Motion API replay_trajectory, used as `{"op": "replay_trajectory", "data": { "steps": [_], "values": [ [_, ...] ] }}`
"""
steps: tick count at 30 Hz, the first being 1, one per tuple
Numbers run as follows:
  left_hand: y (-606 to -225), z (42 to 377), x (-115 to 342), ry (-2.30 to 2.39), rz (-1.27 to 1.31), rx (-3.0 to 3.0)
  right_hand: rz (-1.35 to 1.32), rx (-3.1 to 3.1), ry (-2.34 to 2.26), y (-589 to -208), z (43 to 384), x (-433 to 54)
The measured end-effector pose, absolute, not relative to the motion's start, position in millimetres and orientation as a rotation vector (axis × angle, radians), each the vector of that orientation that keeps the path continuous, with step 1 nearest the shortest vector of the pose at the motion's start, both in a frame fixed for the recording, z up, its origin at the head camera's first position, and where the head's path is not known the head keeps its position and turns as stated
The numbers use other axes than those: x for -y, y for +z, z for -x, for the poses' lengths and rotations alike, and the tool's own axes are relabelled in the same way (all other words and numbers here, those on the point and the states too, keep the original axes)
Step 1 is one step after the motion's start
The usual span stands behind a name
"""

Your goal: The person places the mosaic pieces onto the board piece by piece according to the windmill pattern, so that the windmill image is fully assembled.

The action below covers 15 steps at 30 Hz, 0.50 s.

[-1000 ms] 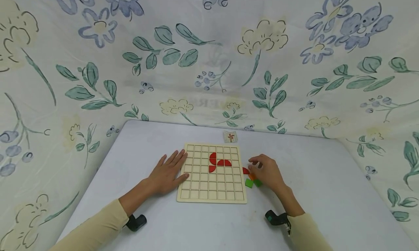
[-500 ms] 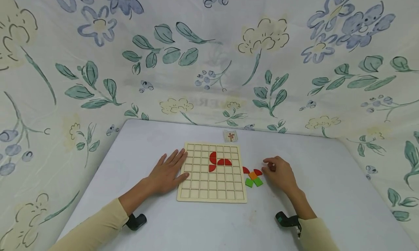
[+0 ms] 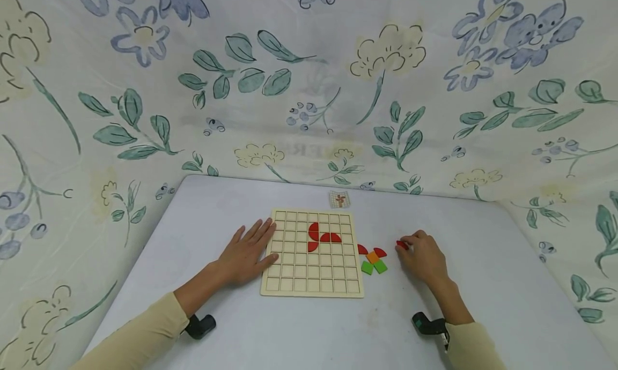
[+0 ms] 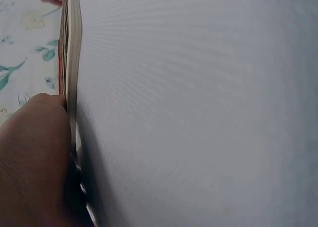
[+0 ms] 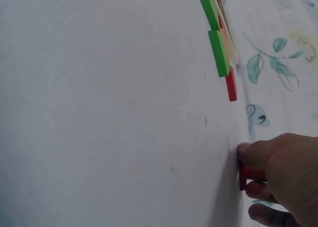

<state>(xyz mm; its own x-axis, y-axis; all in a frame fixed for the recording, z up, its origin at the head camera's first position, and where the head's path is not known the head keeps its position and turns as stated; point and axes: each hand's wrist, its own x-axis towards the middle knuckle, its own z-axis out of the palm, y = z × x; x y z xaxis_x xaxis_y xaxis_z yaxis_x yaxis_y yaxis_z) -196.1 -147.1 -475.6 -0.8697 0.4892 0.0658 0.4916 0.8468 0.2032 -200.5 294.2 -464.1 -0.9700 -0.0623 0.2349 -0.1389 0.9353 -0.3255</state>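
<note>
A square wooden grid board lies on the table, with several red quarter-round pieces set in its upper middle cells. My left hand rests flat along the board's left edge, fingers spread. Right of the board, my right hand pinches a small red piece between thumb and fingers, low over the table; the right wrist view shows this red piece standing on edge. Between board and right hand lie an orange square, green squares and two red quarter-rounds.
A small pattern card with a red figure on a grid lies behind the board. Flower-printed cloth hangs behind the white table. Black cameras are strapped at both wrists.
My right hand has moved right, away from the loose pieces, and now pinches a red piece. Those pieces are uncovered. My left hand has stayed on the board.
</note>
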Motion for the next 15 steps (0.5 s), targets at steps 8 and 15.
{"op": "replay_trajectory", "data": {
  "steps": [8, 15],
  "values": [
    [-477.4, 196.0, 148.5, -0.397, 0.806, 3.0, -0.158, 2.88, 0.527, -464.0, 199.7, -295.0],
    [-485.0, 199.2, 148.9, -0.401, 0.809, 2.995, -0.11, 2.89, 0.579, -462.0, 196.9, -295.6]
  ]
}}
